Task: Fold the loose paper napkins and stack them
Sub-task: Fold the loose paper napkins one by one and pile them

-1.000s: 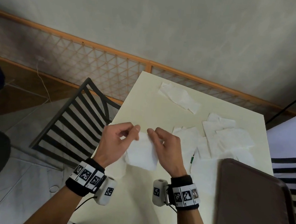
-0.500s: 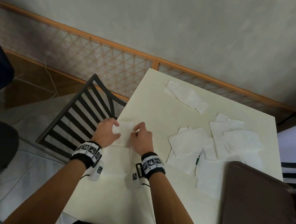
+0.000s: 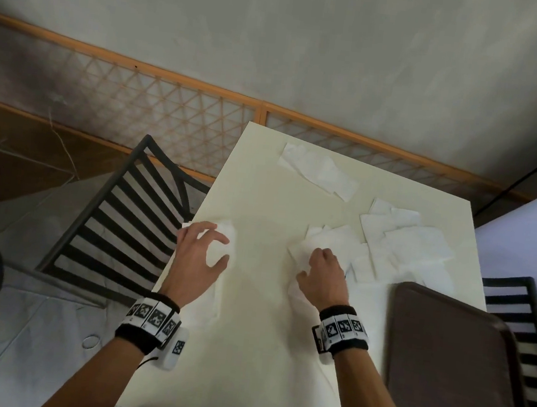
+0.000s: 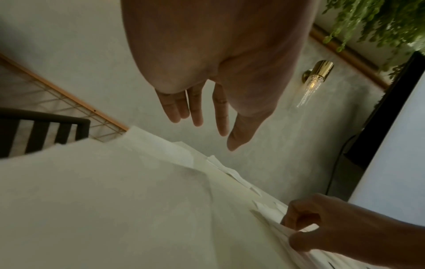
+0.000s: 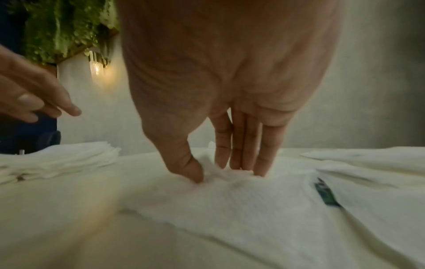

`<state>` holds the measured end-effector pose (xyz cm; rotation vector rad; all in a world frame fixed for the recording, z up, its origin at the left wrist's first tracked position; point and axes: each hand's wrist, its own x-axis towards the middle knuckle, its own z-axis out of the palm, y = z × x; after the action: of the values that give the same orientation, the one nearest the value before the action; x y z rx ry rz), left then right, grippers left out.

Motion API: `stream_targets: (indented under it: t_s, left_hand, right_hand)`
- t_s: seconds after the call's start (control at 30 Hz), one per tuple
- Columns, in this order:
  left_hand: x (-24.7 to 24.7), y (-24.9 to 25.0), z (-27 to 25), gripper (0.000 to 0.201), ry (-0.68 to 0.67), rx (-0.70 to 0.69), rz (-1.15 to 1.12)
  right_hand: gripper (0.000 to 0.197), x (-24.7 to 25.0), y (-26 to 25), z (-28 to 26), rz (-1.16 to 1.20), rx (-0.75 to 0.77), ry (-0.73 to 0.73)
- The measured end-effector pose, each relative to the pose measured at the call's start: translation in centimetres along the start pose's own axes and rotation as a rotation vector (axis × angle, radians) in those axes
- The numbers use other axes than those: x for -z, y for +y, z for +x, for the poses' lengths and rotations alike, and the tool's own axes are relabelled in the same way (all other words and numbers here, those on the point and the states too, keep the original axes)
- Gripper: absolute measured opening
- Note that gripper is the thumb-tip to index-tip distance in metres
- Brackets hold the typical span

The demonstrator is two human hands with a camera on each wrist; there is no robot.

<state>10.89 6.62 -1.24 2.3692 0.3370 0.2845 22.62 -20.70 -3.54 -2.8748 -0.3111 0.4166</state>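
- Left hand (image 3: 200, 256): hovers above the stack of folded napkins (image 3: 220, 234) at the left edge of the table (image 3: 245, 350), left of centre in the head view. Its fingers (image 4: 197, 107) are spread and straight, holding nothing; the left wrist view shows a clear gap between them and the paper beneath.
- Right hand (image 3: 322, 275): lies right of centre in the head view, on the near edge of the loose napkins (image 3: 405, 247). Thumb and fingertips (image 5: 220, 151) pinch up a small ridge of the top napkin (image 5: 230, 196); the other fingers are pressed together, their tips on the paper.
- Loose napkins: scattered and overlapping across the right half of the table, between the right hand and the far right edge. A separate crumpled sheet (image 3: 320, 172) lies near the table's far edge, well apart from both hands.
- Green mark (image 5: 326, 194): a small dark green item shows among the napkins just right of the right hand; what it is cannot be told.
- Brown tray (image 3: 448, 371): occupies the lower right of the head view, its far rim just beside the loose napkins.
- Black slatted chair (image 3: 119, 221): stands at the left of the table.
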Motion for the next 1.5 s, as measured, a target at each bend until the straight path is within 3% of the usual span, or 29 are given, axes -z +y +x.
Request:
stream_targets:
  t_s: [0.07,0.3,0.33,0.43,0.5,0.57,0.63,0.67,0.73,0.8,0.87,1.0,1.17,1.33,1.43,1.5]
  left_hand:
    - [-0.4,1.2,-0.3,0.031,-0.034,-0.032,-0.048]
    - [-0.8,4.8,-0.8,0.007,-0.216,-0.027,-0.27]
    - [-0.5,5.8,-0.9,0.014,-0.275,0.043,-0.364]
    - [-0.2,8.2,-1.3,0.064,-0.462,0.361,-0.732]
    - [0.2,9.0,-1.1,0.079,-0.48,0.56,-1.014]
    - [1.1,9.3,-0.7,0.058,-0.396,0.649,-1.201]
    - [2.1,9.2,-0.2,0.033,-0.36,0.578,-1.157]
    - [2.4,8.8,0.1,0.042,-0.368,0.525,-1.103]
    - [2.9,8.2,0.3,0.064,-0.388,0.439,-1.063]
    - [3.5,8.1,0.3,0.068,-0.375,0.358,-1.053]
    - [3.7,8.4,0.1,0.06,-0.368,0.302,-1.0]
    - [4.5,9.8,-0.3,0.035,-0.392,0.274,-0.95]
    - [5.3,10.5,-0.4,0.032,-0.343,0.302,-0.941]
    - [5.4,10.7,-0.4,0.034,-0.305,0.327,-0.982]
    - [5.4,10.6,-0.7,0.056,-0.324,0.343,-1.0]
    - [5.4,10.7,-1.0,0.052,-0.303,0.28,-0.926]
  right_hand:
    - [0.007,-0.2,0.6,-0.1,0.032,0.01,0.066]
    - [0.011,3.2,0.7,-1.5,0.473,0.043,0.138]
    - [0.014,4.4,-0.2,-2.6,0.561,0.085,0.132]
    - [0.021,8.1,-3.6,-6.7,0.777,0.285,0.104]
    - [0.02,9.4,-5.5,-9.5,0.787,0.461,0.041]
    - [0.02,9.8,-6.5,-11.5,0.722,0.575,-0.02]
    - [0.017,9.9,-6.9,-12.8,0.661,0.627,-0.05]
    - [0.016,9.9,-6.9,-13.2,0.65,0.632,-0.04]
    - [0.014,9.9,-6.9,-13.3,0.679,0.588,0.034]
    - [0.013,9.6,-6.9,-12.8,0.749,0.474,0.192]
    - [0.01,9.2,-7.0,-11.9,0.872,0.323,0.314]
    - [0.006,9.3,-7.7,-10.7,1.108,0.124,0.27]
    - [0.025,10.0,-8.6,-10.3,1.149,0.077,0.314]
    - [0.025,9.3,-9.1,-9.4,1.139,0.029,0.342]
    - [0.026,8.5,-9.5,-8.6,1.086,0.014,0.39]
    - [0.025,8.3,-9.7,-8.4,1.072,0.01,0.416]
